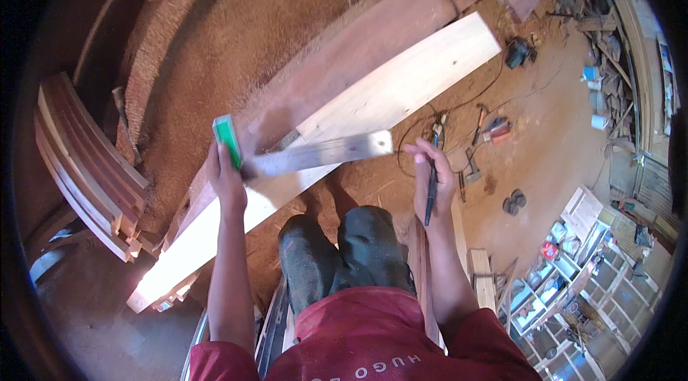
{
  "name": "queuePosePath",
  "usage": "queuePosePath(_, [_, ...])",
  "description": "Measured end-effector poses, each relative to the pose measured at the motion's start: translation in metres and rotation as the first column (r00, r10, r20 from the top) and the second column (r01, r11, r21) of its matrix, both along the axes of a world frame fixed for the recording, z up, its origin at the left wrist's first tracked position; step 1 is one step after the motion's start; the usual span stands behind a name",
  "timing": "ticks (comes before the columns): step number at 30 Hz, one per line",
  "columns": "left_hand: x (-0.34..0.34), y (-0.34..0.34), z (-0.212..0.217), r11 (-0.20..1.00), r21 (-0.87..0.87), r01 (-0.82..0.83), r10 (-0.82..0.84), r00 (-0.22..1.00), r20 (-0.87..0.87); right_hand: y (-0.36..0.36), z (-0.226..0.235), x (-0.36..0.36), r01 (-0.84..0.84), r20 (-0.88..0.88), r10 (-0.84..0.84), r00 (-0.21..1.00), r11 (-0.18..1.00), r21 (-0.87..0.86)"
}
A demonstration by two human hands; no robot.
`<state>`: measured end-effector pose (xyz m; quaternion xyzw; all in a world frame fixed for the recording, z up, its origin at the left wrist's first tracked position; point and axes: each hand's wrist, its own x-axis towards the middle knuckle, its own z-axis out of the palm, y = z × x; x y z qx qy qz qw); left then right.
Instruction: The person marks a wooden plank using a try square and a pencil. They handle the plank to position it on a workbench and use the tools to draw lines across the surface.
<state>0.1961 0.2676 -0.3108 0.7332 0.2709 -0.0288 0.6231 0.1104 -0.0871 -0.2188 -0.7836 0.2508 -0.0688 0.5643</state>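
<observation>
While your left hand (226, 179) grips the green-handled try square (301, 153) across the pale plank (401, 87), your right hand (432, 170) clasps a dark pen (431, 191) beside it; shelf compartments (573, 288) hold small clutter.

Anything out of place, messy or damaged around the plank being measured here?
The pale plank looks sound. The left hand holds a green-handled square across it; the right hand holds a pen. The mess is on the floor: hand tools and a black cable lie scattered loose in sawdust.

The square's metal blade (322, 153) is motion-blurred; left fingers (218, 166) hide its green handle's (228, 139) lower end.
</observation>
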Motion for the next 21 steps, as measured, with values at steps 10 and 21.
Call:
queuePosePath(10, [-0.121, 0.043, 0.025, 0.95, 0.281, -0.133, 0.147, 0.989, -0.029, 0.05, -0.007, 0.002, -0.372, -0.015, 0.381, 0.925, 0.893, -0.255])
queuePosePath(21, [-0.121, 0.052, 0.027, 0.415, 0.891, 0.185, -0.313, 0.948, -0.051, 0.091, -0.074, 0.039, -0.522, -0.002, 0.748, 0.663, 0.461, -0.717])
